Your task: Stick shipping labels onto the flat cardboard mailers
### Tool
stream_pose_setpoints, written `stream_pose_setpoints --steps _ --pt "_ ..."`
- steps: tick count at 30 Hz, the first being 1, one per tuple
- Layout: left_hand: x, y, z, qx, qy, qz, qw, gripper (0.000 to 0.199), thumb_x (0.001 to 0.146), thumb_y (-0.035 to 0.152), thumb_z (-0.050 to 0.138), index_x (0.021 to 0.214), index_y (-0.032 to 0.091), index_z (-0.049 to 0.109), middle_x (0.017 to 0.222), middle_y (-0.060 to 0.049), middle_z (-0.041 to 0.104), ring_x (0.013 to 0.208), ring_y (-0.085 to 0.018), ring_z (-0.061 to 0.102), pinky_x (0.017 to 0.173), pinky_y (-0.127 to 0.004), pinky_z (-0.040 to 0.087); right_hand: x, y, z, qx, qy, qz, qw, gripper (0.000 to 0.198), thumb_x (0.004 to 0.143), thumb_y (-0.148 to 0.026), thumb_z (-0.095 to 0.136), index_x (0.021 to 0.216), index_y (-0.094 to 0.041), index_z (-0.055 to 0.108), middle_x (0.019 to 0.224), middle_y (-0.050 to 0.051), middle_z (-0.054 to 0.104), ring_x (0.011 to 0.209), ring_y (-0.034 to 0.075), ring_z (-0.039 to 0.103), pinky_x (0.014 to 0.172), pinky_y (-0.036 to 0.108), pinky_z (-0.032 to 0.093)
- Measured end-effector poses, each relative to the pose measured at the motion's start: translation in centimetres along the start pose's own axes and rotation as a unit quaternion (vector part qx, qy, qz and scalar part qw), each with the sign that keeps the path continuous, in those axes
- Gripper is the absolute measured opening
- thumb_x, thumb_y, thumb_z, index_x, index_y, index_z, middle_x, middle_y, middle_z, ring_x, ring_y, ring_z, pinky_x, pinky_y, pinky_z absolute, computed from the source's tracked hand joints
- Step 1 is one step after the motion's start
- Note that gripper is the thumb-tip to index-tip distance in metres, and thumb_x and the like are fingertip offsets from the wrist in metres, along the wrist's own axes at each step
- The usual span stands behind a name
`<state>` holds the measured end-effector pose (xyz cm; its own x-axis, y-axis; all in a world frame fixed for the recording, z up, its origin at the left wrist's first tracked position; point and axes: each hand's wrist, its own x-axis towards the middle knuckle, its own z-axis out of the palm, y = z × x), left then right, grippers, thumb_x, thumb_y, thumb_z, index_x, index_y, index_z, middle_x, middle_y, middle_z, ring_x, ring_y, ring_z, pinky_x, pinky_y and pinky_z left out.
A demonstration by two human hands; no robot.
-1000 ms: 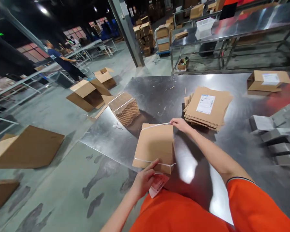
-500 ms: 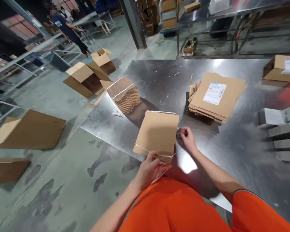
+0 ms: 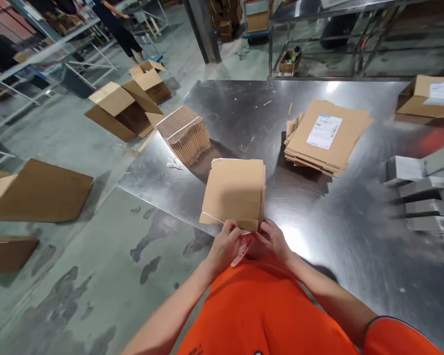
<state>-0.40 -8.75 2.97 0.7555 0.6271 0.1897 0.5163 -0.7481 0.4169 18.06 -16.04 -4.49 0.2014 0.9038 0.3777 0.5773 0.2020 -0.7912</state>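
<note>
A bundle of flat cardboard sheets (image 3: pixel 234 190) lies at the table's near edge, in front of my body. A thin white band (image 3: pixel 211 216) crosses its near left corner. My left hand (image 3: pixel 227 245) is closed at the near edge, with a crumpled red-and-white printed slip (image 3: pixel 241 251) at its fingers. At the near right corner my right hand (image 3: pixel 276 241) is closed, its fingertips against the cardboard and close to the slip. Whatever those fingers pinch is hidden.
Beyond the bundle stands a banded row of folded cardboard (image 3: pixel 185 134). A labelled cardboard stack (image 3: pixel 327 138) lies to its right on the metal table (image 3: pixel 244 113). Grey boxes (image 3: pixel 425 192) are at far right. Open cartons (image 3: pixel 48 192) sit on the floor; a person (image 3: pixel 114 24) stands beyond.
My right hand has come in from beside the bundle to its near right corner, next to my left hand. The left hand stays at the near edge. The view has tilted down slightly.
</note>
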Motion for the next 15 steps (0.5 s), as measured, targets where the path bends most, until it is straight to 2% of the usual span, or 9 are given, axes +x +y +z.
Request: stream_pose_setpoints --steps 4,6,8,10,12,14,15 --pt "-0.2 -0.1 1.1 -0.016 0.029 0.006 0.999 0.021 0.092 0.008 0.047 0.083 0.017 0.064 0.094 -0.006 0.054 0.082 -0.015 0.059 0.073 -0.023 0.056 -1.3 -0.2 -0.2 -0.072 -0.007 -0.039 0.997 0.037 0.102 -0.037 0.043 0.073 -0.021 0.061 0.075 0.007 0.055 0.075 0.02 0.049 0.066 0.032 0.038" --pt "-1.1 -0.5 1.6 -0.031 0.039 0.037 0.998 0.021 0.09 0.007 0.048 0.083 0.018 0.064 0.095 -0.006 0.055 0.086 -0.015 0.06 0.077 -0.022 0.056 -2.5 -0.3 -0.2 -0.095 -0.036 -0.073 0.992 0.035 0.102 -0.036 0.045 0.081 -0.021 0.068 0.078 0.007 0.059 0.075 0.02 0.05 0.067 0.032 0.038" --pt "-2.6 -1.5 2.3 -0.048 0.02 0.055 0.997 0.017 0.091 0.011 0.051 0.082 0.017 0.064 0.097 -0.007 0.057 0.086 -0.014 0.06 0.077 -0.023 0.056 -3.6 -0.6 -0.5 -0.11 -0.087 -0.111 0.984 0.029 0.1 -0.034 0.049 0.086 -0.02 0.07 0.081 0.007 0.063 0.075 0.019 0.054 0.067 0.03 0.039" --pt "-4.5 -2.9 2.9 -0.069 -0.019 0.018 0.997 0.016 0.093 0.019 0.058 0.078 0.018 0.064 0.091 -0.006 0.059 0.082 -0.015 0.06 0.077 -0.026 0.056 -3.9 -1.4 -1.2 -0.118 -0.145 -0.145 0.972 0.026 0.098 -0.03 0.053 0.082 -0.019 0.069 0.078 0.005 0.064 0.071 0.016 0.056 0.063 0.028 0.039" --pt "-6.2 -4.6 3.4 -0.084 -0.041 -0.043 0.995 0.022 0.091 0.022 0.065 0.07 0.018 0.062 0.076 -0.003 0.059 0.078 -0.017 0.06 0.077 -0.029 0.056 -2.8 -2.8 -2.3 -0.122 -0.185 -0.169 0.96 0.026 0.1 -0.027 0.051 0.081 -0.02 0.067 0.072 0.002 0.064 0.065 0.014 0.056 0.06 0.027 0.039" --pt "-7.1 -6.4 3.7 -0.092 -0.027 -0.092 0.991 0.027 0.091 0.022 0.067 0.065 0.017 0.06 0.066 0.001 0.058 0.075 -0.016 0.062 0.077 -0.031 0.056 0.2 -4.4 -3.4 -0.124 -0.188 -0.185 0.957 0.028 0.103 -0.026 0.044 0.09 -0.021 0.068 0.076 0.002 0.066 0.07 0.014 0.059 0.066 0.027 0.043" --pt "-7.3 -7.1 3.8 -0.094 -0.01 -0.114 0.989 0.028 0.092 0.022 0.066 0.066 0.016 0.059 0.065 0.001 0.06 0.074 -0.015 0.063 0.077 -0.031 0.056 2.2 -5.3 -3.6 -0.128 -0.184 -0.197 0.954 0.029 0.104 -0.028 0.042 0.1 -0.02 0.069 0.087 0.004 0.07 0.081 0.015 0.063 0.074 0.028 0.047"
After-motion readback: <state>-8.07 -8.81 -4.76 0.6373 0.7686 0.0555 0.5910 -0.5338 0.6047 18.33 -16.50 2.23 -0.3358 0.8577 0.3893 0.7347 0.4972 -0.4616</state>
